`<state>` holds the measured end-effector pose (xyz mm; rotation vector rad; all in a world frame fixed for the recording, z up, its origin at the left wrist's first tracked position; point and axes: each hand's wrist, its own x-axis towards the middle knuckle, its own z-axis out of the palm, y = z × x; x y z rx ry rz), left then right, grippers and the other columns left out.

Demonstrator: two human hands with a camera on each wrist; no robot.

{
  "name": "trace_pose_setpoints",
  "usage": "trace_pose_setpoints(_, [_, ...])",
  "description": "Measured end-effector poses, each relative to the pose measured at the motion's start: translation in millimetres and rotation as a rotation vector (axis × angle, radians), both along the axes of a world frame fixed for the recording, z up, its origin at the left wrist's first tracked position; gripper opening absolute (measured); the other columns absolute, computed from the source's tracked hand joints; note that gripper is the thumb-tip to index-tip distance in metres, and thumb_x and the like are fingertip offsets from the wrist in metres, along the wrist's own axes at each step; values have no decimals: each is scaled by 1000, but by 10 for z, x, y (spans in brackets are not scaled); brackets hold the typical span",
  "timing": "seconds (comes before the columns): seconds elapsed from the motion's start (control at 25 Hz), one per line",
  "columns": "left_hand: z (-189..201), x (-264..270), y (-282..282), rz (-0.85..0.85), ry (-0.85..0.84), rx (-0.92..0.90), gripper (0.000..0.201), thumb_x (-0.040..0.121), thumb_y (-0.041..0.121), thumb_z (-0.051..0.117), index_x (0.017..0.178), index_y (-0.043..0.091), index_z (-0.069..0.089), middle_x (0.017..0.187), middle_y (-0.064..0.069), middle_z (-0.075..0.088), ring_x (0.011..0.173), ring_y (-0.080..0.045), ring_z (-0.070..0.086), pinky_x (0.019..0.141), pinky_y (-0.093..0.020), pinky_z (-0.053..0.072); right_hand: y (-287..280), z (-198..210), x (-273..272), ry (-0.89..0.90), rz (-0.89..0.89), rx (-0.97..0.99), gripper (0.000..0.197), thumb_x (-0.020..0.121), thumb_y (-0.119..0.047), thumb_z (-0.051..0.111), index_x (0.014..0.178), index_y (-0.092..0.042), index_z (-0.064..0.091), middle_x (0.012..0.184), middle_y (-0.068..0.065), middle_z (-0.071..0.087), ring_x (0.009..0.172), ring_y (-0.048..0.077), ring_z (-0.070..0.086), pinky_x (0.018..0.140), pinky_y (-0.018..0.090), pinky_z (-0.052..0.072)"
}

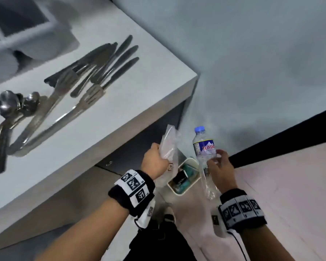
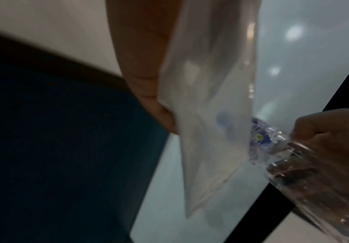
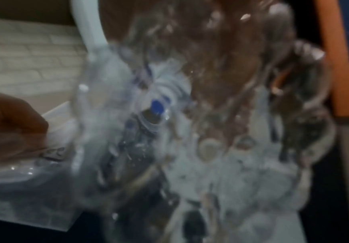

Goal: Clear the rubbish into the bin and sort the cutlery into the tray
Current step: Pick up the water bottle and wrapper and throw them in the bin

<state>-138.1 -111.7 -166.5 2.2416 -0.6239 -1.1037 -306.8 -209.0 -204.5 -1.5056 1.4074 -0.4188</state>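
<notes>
My left hand [image 1: 156, 150] grips a crumpled clear plastic bag [image 1: 168, 143] beside the table's corner. My right hand [image 1: 215, 158] holds a clear water bottle [image 1: 203, 147] with a blue cap, upright, by its middle. Both are above a small white bin [image 1: 179, 193] on the floor, which has rubbish inside. In the left wrist view the bag [image 2: 206, 115] hangs from my fingers [image 2: 148, 98], with the bottle [image 2: 294, 167] next to it. The right wrist view is filled by the blurred bottle [image 3: 190, 131]. Knives [image 1: 109, 61], forks [image 1: 79, 95] and spoons [image 1: 9, 104] lie on the white table [image 1: 139, 102].
The grey-white cutlery tray [image 1: 52, 21] stands at the table's far left, behind the cutlery. The table's corner [image 1: 194, 76] juts out just above my hands. A dark cabinet front [image 1: 139, 147] sits under the table. A black strip [image 1: 280, 134] crosses the floor at the right.
</notes>
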Motion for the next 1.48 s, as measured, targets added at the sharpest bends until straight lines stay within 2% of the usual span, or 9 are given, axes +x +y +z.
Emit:
trace_pose_setpoints(0.16, [-833,-76,-202,-79,8,141,38,84,6,54,122,4,50,119,-19,62,110,-34,58,89,-35,47,72,-769,-194,60,-183,131,49,65,-27,49,108,-4,49,90,12,57,86,29,59,71,24,35])
trace_pose_setpoints(0.28, [-1635,-138,-401,-159,79,164,31,86,4,48,114,7,59,113,-18,66,105,-34,61,87,-36,49,55,-1506,-210,103,-260,286,50,79,-18,61,124,-5,41,96,10,57,86,25,57,74,27,38])
trace_pose_setpoints(0.48, [-2923,-313,-747,-334,73,273,32,91,7,41,118,7,57,118,-18,64,110,-33,60,93,-32,47,101,-2972,-181,203,-264,337,42,75,-38,60,112,-41,40,93,4,67,79,30,64,77,45,55])
trace_pose_setpoints(0.68, [-4266,-521,-982,-558,-44,396,45,87,14,55,130,9,44,130,-18,50,118,-33,53,100,-33,41,43,-4148,-68,232,-318,384,47,82,-30,60,126,-30,42,109,14,65,90,31,63,77,34,50])
trace_pose_setpoints(0.88, [-5156,-564,-996,-681,-304,430,34,92,11,42,126,13,49,126,-10,54,118,-29,51,92,-37,46,-25,-4915,19,314,-264,284,53,85,-31,59,133,-18,42,127,13,48,111,33,53,92,35,46])
trace_pose_setpoints(1.08, [-5513,-609,-986,-648,-164,417,37,99,19,35,133,14,48,128,-16,60,117,-29,58,97,-33,44,12,-5254,134,531,80,228,49,92,-29,44,140,-20,37,148,9,34,132,31,39,108,38,36])
trace_pose_setpoints(1.2, [-5437,-582,-901,-604,-61,316,48,91,10,46,138,15,45,137,-12,53,124,-26,53,104,-24,36,71,-5222,149,468,75,254,53,88,-21,51,139,-11,40,147,15,34,131,35,41,109,36,36])
trace_pose_setpoints(1.36, [-4958,-441,-787,-495,-99,159,42,84,5,52,124,14,60,132,-10,55,120,-26,56,106,-29,41,111,-4870,111,393,10,212,43,84,-9,55,127,-7,55,130,21,53,116,36,55,101,34,42])
trace_pose_setpoints(1.48, [-4328,-314,-701,-391,34,180,35,89,9,54,122,15,61,126,-5,62,109,-21,61,98,-23,44,67,-4339,136,367,96,266,33,89,-11,50,121,-11,60,125,13,63,109,28,62,93,29,47])
